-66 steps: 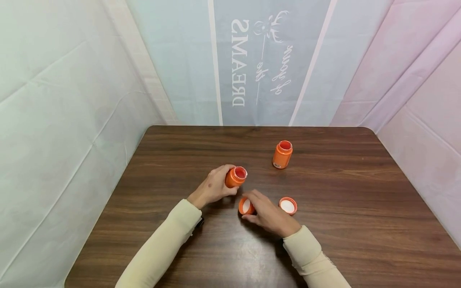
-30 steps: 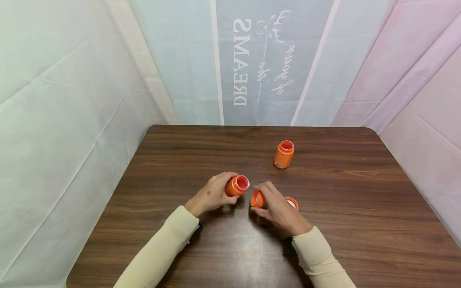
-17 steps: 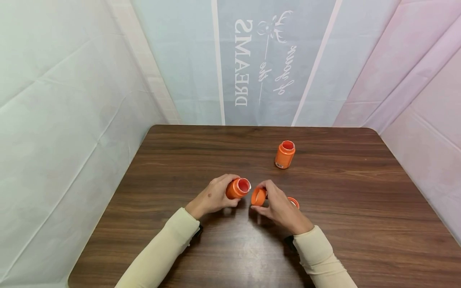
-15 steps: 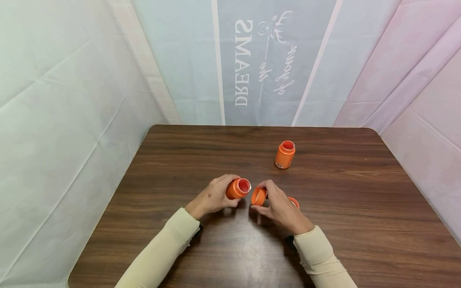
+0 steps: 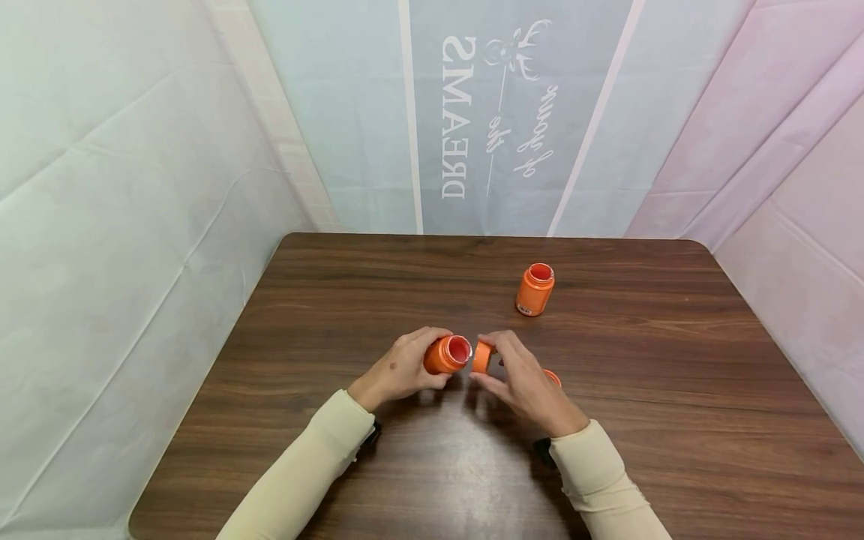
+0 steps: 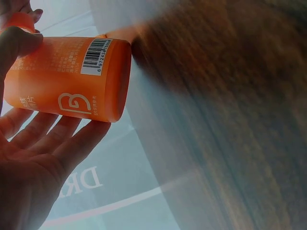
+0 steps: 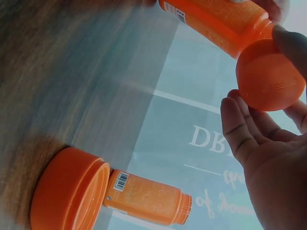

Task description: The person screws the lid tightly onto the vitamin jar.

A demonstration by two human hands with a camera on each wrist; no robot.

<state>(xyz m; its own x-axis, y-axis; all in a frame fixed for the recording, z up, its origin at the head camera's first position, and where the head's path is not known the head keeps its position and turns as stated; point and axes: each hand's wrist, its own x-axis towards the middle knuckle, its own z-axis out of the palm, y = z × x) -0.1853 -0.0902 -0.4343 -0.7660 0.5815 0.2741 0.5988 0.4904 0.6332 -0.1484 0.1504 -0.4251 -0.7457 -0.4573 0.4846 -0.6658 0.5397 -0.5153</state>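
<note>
Two cream cloth sleeves [image 5: 304, 457] reach over a dark brown wood-look counter [image 5: 675, 390]; the right hand [image 5: 529, 386] pinches a round orange plastic cap [image 5: 482, 358] between thumb and fingers; the left hand [image 5: 398, 364] has its fingers wrapped round a tube-shaped orange plastic bottle [image 5: 437, 357]; that bottle leans, with its open mouth toward the cap in the right hand, and a thin gap shows between them; a spare orange cap [image 7: 64, 191] lies open side up on the counter, partly hidden by the right hand in the head view; farther back, another orange bottle [image 5: 534, 296] stands upright with its top open; behind the counter is a pale blue and grey cloth [image 5: 358, 150] with white letters.
</note>
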